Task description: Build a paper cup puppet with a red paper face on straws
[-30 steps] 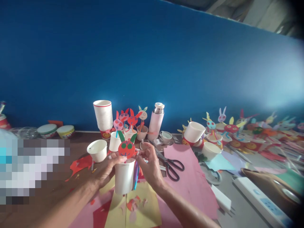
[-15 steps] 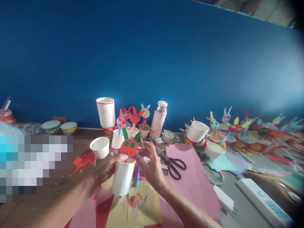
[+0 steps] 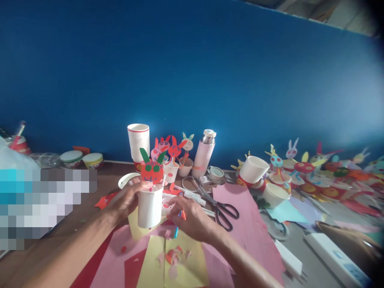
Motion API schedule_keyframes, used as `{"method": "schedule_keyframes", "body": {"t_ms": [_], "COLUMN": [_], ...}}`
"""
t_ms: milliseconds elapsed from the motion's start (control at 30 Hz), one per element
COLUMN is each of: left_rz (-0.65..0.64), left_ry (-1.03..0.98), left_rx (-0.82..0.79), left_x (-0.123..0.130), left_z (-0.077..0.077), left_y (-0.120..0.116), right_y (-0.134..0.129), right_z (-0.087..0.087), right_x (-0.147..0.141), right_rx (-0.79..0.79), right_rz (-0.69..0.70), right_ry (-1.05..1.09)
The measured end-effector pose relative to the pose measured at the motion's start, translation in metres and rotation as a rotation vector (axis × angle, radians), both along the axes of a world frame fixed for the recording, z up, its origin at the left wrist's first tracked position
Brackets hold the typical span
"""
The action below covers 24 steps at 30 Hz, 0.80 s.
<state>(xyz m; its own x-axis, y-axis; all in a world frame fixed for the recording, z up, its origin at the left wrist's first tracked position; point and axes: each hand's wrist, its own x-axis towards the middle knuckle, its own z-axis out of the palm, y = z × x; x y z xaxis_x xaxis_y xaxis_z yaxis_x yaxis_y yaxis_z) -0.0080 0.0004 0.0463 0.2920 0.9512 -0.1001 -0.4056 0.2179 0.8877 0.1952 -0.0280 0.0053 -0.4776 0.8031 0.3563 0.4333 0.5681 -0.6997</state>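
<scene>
My left hand (image 3: pixel 127 200) is closed on a white paper cup (image 3: pixel 150 210), held upright above the table. From the cup's rim rises a red paper rabbit face (image 3: pixel 152 172) with green ears and green eyes; my left fingers touch its lower edge. My right hand (image 3: pixel 189 214) is to the right of the cup, its fingers bent and apart, beside a pale round item (image 3: pixel 167 205) partly hidden by the fingers. Just beneath that hand lies a blue pen (image 3: pixel 176 231). Paper scraps (image 3: pixel 174 256) lie on yellow paper (image 3: pixel 192 274) below.
Black-handled scissors (image 3: pixel 223 214) lie on pink paper (image 3: pixel 243 232). Behind are stacked cups (image 3: pixel 138 140) and a pink thermos (image 3: pixel 204 154). Other cups with paper rabbits (image 3: pixel 276 164) line the right. A power strip (image 3: pixel 336 260) sits at front right; a blue wall (image 3: pixel 192 72) stands behind.
My right hand has left the rabbit face and moved down, away from the cup. The cup, in my left hand, has shifted left and slightly up.
</scene>
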Motion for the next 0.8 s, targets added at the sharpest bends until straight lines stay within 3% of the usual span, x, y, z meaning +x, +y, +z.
{"method": "schedule_keyframes", "body": {"t_ms": [200,333,800], "left_rz": [-0.039,-0.035,-0.045], "left_ry": [-0.022,-0.017,-0.02], "left_rx": [0.031,0.021,0.014], "left_x": [-0.004,-0.005,-0.007], "left_z": [0.001,0.003,0.004], "left_y": [0.003,0.003,0.002], "right_y": [-0.004,-0.004,-0.004], "right_z": [-0.018,-0.022,-0.021], "right_x": [-0.003,-0.004,-0.006], "right_rx": [0.171,0.152,0.178], "right_rz": [0.087,0.108,0.117], "right_ry": [-0.218,-0.336,-0.409]}}
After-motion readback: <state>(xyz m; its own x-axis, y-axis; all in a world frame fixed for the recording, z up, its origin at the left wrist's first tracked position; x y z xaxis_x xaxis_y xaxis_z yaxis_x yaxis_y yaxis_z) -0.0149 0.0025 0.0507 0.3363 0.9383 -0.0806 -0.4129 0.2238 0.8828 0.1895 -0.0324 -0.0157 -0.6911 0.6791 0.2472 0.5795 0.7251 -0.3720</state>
